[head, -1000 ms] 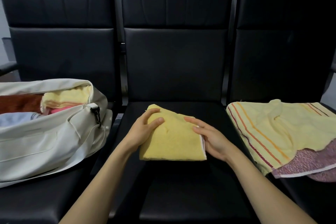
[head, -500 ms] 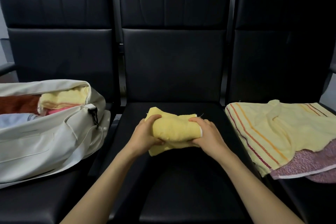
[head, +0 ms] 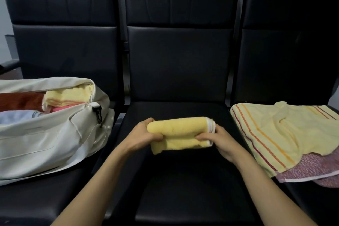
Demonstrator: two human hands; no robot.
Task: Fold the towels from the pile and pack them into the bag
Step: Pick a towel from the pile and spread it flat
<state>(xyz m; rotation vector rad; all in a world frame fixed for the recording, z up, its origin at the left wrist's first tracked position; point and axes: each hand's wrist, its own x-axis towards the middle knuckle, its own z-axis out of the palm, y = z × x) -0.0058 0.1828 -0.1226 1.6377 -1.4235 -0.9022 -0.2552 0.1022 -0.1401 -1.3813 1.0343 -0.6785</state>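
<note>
Seat [head: 183, 180]: middle one, black, work surface.
Bag [head: 45, 139]: white, left seat, unzipped, towels inside.
Pile [head: 286, 134]: right seat, striped towel over pink, unfolded.
Towel [head: 179, 132]: yellow, folded thick, over the middle seat. Squeeze layers level when carrying to bag, or the fold likely springs open.
Left hand [head: 141, 137], right hand [head: 220, 143]: each grasping one towel end, fingers curled.
Writing: none legible.
</note>
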